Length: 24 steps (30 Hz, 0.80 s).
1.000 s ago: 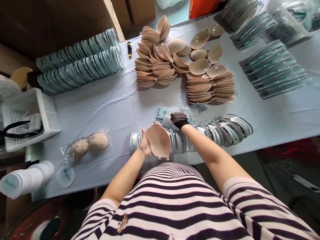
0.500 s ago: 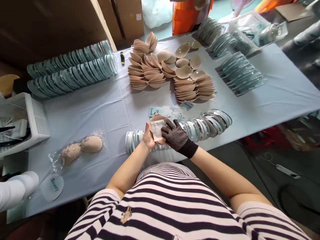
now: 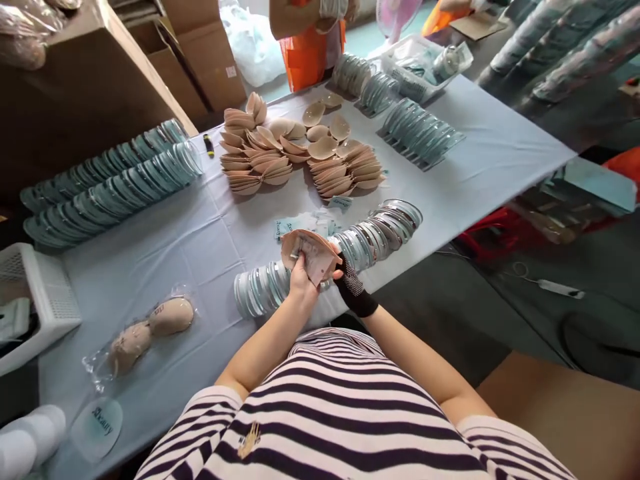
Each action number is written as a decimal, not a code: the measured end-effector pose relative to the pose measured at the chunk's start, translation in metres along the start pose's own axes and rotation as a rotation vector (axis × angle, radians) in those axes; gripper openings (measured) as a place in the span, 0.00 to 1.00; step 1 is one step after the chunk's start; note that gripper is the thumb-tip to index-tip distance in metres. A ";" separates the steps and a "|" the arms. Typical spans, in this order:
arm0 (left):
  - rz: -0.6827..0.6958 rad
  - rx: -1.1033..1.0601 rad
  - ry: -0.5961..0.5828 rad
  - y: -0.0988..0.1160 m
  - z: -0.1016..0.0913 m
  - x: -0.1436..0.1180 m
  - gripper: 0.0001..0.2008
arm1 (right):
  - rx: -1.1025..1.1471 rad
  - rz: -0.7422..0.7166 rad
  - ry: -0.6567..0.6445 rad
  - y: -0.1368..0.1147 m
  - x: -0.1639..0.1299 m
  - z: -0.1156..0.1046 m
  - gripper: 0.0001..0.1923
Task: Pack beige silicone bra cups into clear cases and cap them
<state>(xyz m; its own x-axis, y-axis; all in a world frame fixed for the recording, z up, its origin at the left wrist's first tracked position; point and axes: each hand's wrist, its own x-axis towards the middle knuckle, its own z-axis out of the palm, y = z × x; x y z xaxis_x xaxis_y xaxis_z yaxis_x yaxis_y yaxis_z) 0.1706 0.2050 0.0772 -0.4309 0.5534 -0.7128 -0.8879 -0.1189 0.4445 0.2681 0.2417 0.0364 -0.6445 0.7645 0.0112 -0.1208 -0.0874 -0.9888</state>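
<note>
Both hands met just above the near edge of the desk [image 3: 480, 167]. The bare left hand [image 3: 301, 280] was closed around the lower rim of a beige cup pad [image 3: 311, 252], and the gloved right hand [image 3: 349, 279] gripped its other side, fingers curled behind it. A slip of clear film or paper seemed to lie against the pad's inner face. Directly beneath ran a row of clear round lids [image 3: 350, 247] along the near edge. By the look of it, much remained: stacks of beige pads [image 3: 300, 157] sat unpacked toward the far edge, while only one bagged pair [image 3: 150, 330] lay finished near the left corner.
</note>
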 end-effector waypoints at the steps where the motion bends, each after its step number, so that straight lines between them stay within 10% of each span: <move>1: 0.023 0.027 0.027 -0.003 0.000 -0.001 0.16 | 0.006 -0.013 0.011 -0.005 0.000 -0.001 0.46; 12: 0.438 0.557 -0.268 -0.049 -0.039 0.005 0.23 | -0.258 0.057 0.196 0.024 -0.023 -0.043 0.17; 18: 0.873 1.560 -0.802 -0.040 0.003 0.066 0.21 | -0.682 0.012 0.731 0.030 -0.032 -0.123 0.20; 24: 1.183 2.192 -1.079 -0.032 0.038 0.118 0.13 | -0.950 -0.071 0.874 0.035 -0.047 -0.150 0.20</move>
<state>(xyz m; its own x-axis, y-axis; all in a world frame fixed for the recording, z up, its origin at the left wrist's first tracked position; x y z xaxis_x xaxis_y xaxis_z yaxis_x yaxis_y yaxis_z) 0.1539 0.3060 -0.0004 0.3744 0.9270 0.0231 0.8827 -0.3640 0.2974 0.4075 0.2980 -0.0209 0.0897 0.9419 0.3236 0.6792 0.1798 -0.7115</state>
